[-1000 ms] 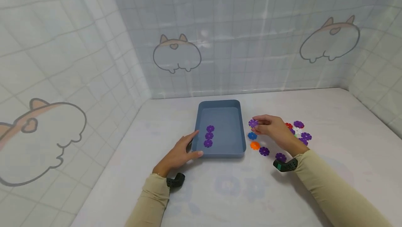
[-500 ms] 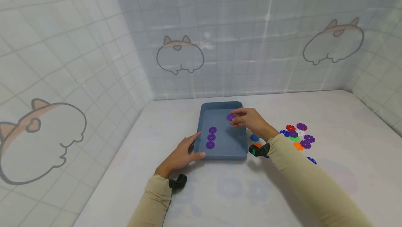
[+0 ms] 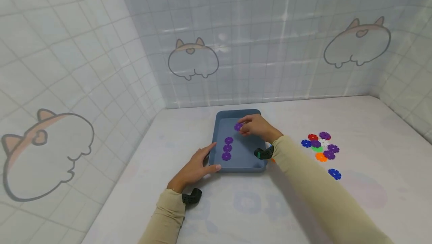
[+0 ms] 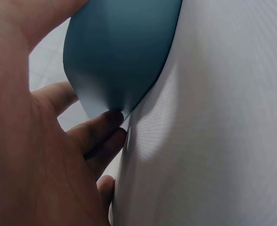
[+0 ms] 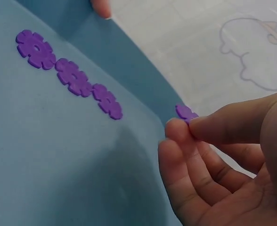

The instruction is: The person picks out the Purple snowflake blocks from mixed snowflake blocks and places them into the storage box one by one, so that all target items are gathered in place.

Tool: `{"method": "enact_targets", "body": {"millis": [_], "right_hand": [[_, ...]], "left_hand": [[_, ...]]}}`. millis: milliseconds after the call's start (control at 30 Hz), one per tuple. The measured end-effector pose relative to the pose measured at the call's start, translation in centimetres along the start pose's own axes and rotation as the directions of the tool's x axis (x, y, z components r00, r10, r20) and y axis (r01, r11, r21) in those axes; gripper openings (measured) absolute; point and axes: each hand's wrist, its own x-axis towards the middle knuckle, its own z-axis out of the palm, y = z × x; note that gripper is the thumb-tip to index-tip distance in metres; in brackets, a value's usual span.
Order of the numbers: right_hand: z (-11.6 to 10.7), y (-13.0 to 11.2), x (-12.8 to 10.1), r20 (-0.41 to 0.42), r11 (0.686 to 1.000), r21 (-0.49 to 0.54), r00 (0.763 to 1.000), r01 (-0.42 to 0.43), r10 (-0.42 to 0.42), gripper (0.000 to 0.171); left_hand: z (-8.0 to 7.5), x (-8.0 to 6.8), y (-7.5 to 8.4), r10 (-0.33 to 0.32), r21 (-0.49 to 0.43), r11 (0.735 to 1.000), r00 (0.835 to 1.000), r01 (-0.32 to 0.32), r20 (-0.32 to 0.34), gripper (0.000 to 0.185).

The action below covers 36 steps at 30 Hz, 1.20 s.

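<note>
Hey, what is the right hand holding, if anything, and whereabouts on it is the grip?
The right hand pinches a purple flower-shaped disc by one edge, between thumb and fingertip; the opposite edge sticks out free.

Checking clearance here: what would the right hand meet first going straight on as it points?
Probably the tray's left wall, reached first by the purple piece that the right hand pinches; its height is unclear, so it might pass over.
</note>
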Motion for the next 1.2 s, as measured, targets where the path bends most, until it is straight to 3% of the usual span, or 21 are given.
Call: {"method": "enact_targets", "body": {"millis": [467, 1000, 1200], "right_hand": [[1.5, 0.5, 1.8, -0.016, 0.987, -0.152, 0.998, -0.055, 0.053, 0.038], [2.4, 0.5, 2.5, -0.048, 0.96, -0.279, 0.999, -0.029, 0.017, 0.035], [2.6, 0.8, 2.7, -0.051, 0.959, -0.282, 0.999, -0.01, -0.005, 0.032]], "left_hand": [[0.2, -0.1, 0.1, 0.006, 0.005, 1.0, 1.0, -0.006, 0.009, 0.085], [-0.3, -0.2, 0.4, -0.008, 0.002, 1.0, 1.0, 0.008, 0.016, 0.085], [-0.5, 0.0, 0.3, -0.002, 0.002, 1.0, 1.0, 0.002, 0.017, 0.086]]}}
